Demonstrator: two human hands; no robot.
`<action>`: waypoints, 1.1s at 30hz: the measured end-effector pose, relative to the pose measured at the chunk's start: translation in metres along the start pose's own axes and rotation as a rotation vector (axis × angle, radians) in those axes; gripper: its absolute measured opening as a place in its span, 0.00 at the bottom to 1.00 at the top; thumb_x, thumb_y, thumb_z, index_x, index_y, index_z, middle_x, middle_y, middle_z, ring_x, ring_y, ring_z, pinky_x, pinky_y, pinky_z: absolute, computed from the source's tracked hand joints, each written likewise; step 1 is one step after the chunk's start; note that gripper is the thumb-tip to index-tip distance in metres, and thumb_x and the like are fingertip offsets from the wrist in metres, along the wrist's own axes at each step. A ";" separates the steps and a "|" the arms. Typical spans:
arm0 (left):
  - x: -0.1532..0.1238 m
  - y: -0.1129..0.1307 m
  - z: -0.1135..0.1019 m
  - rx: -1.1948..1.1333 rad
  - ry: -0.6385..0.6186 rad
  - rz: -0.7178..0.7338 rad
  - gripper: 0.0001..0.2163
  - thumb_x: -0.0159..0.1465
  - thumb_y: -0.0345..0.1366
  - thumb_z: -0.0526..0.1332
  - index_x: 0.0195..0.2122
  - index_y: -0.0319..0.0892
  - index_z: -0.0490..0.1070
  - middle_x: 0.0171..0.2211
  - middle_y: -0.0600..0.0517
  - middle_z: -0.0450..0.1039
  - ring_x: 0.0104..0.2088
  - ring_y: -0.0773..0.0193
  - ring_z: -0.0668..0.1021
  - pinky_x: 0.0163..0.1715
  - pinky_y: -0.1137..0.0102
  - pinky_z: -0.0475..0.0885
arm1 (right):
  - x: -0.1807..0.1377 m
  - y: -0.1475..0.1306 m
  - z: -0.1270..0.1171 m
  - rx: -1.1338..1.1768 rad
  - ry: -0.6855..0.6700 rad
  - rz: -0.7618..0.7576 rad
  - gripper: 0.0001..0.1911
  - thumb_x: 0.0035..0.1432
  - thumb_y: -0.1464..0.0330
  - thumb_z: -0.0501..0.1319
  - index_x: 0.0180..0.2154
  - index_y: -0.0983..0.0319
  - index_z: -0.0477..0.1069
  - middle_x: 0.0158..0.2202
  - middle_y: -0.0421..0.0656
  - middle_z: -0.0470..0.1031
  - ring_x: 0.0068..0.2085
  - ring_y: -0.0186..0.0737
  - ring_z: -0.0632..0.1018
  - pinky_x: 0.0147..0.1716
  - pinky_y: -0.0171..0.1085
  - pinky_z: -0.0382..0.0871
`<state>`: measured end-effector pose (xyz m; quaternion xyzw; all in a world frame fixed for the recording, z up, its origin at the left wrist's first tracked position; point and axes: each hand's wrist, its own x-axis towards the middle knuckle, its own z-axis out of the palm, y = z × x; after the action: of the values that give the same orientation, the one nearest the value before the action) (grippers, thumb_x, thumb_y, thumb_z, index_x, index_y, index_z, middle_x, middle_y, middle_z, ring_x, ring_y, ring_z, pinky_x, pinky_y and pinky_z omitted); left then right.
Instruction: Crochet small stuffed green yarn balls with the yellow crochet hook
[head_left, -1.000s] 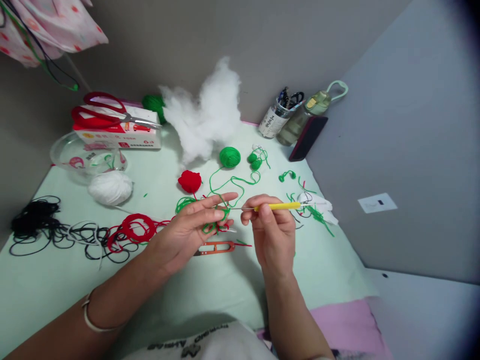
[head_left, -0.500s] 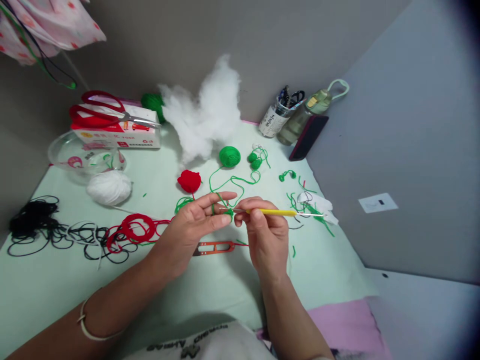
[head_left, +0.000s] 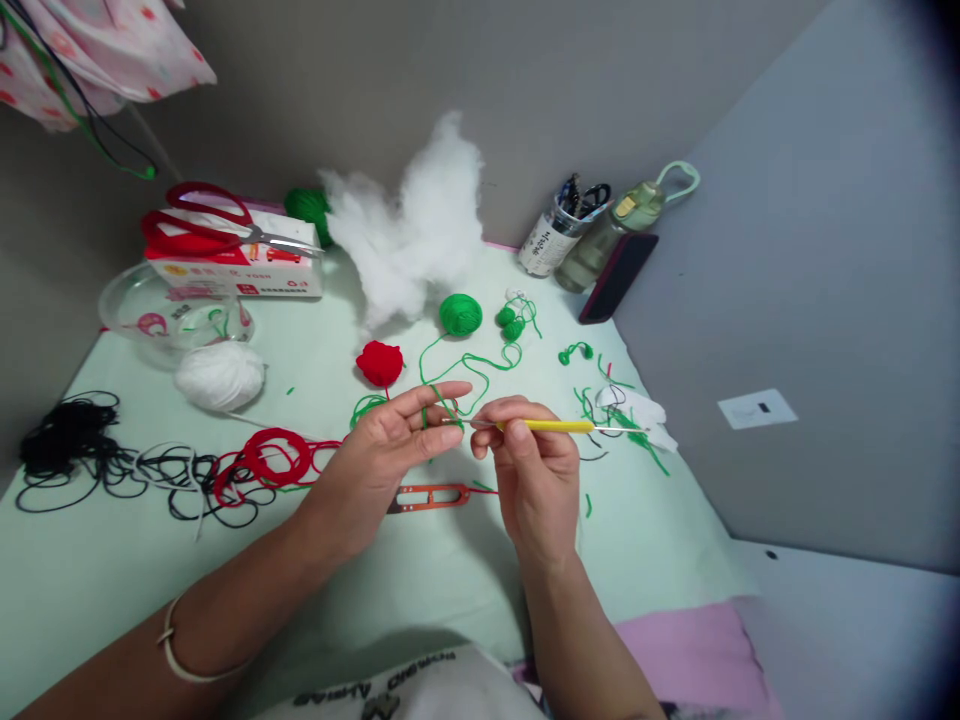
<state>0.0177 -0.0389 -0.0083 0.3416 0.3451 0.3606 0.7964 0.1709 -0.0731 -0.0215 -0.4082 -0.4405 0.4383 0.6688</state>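
- Right hand pinched shut on a yellow hook, thumb and fingers clamped near its front end, shaft lying level and pointing left.
- Left hand closed lightly on green yarn, forefinger stretched out above, strand looped over the fingers, hook tip just at that loop.
- Both held a little above the table, fingertips nearly touching.
- Yarn trailing back in curls to a green ball farther up the table.
- Orange snips flat on the table right below the hands.
- Red ball just beyond the left hand; red coil to its left, tangled with black thread.
- White ball near a clear bowl at the far left.
- Red scissors on top of a box behind the bowl.
- White stuffing heaped against the wall.
- Pen cup, bottle and phone in the far right corner.
- Green scraps and white bits right of the hook's end.
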 end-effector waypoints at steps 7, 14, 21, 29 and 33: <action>0.001 -0.003 -0.003 -0.028 -0.008 -0.024 0.18 0.62 0.37 0.70 0.54 0.47 0.77 0.38 0.53 0.76 0.43 0.63 0.76 0.51 0.66 0.66 | -0.005 0.005 0.003 -0.025 0.040 -0.071 0.08 0.67 0.68 0.62 0.40 0.56 0.81 0.35 0.41 0.77 0.32 0.33 0.78 0.33 0.36 0.74; -0.001 -0.007 -0.001 -0.029 -0.001 -0.001 0.16 0.63 0.37 0.70 0.52 0.48 0.78 0.38 0.54 0.77 0.43 0.65 0.78 0.51 0.68 0.68 | -0.007 0.006 0.008 -0.119 0.052 -0.119 0.09 0.67 0.70 0.61 0.40 0.56 0.81 0.37 0.41 0.78 0.32 0.34 0.77 0.34 0.38 0.73; -0.002 -0.010 -0.001 0.002 0.001 0.019 0.16 0.61 0.37 0.72 0.51 0.51 0.79 0.41 0.54 0.78 0.46 0.64 0.78 0.52 0.69 0.69 | -0.005 0.006 0.005 -0.073 -0.009 -0.104 0.09 0.67 0.69 0.62 0.41 0.56 0.82 0.38 0.42 0.80 0.41 0.39 0.79 0.37 0.38 0.74; -0.004 -0.006 -0.002 0.117 0.118 0.088 0.16 0.61 0.41 0.72 0.50 0.51 0.80 0.43 0.53 0.78 0.46 0.61 0.78 0.50 0.66 0.69 | -0.002 0.003 -0.002 -0.019 -0.016 -0.010 0.09 0.69 0.68 0.61 0.41 0.56 0.81 0.42 0.42 0.82 0.35 0.34 0.78 0.37 0.36 0.73; -0.004 -0.005 -0.001 0.115 0.114 0.068 0.15 0.62 0.42 0.71 0.50 0.50 0.80 0.45 0.52 0.79 0.48 0.58 0.78 0.51 0.64 0.68 | -0.002 0.002 -0.001 0.013 -0.021 0.014 0.09 0.69 0.67 0.61 0.41 0.56 0.81 0.41 0.41 0.82 0.35 0.33 0.79 0.37 0.35 0.75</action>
<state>0.0164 -0.0443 -0.0118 0.3771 0.3983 0.3859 0.7418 0.1705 -0.0745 -0.0243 -0.4022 -0.4419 0.4501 0.6636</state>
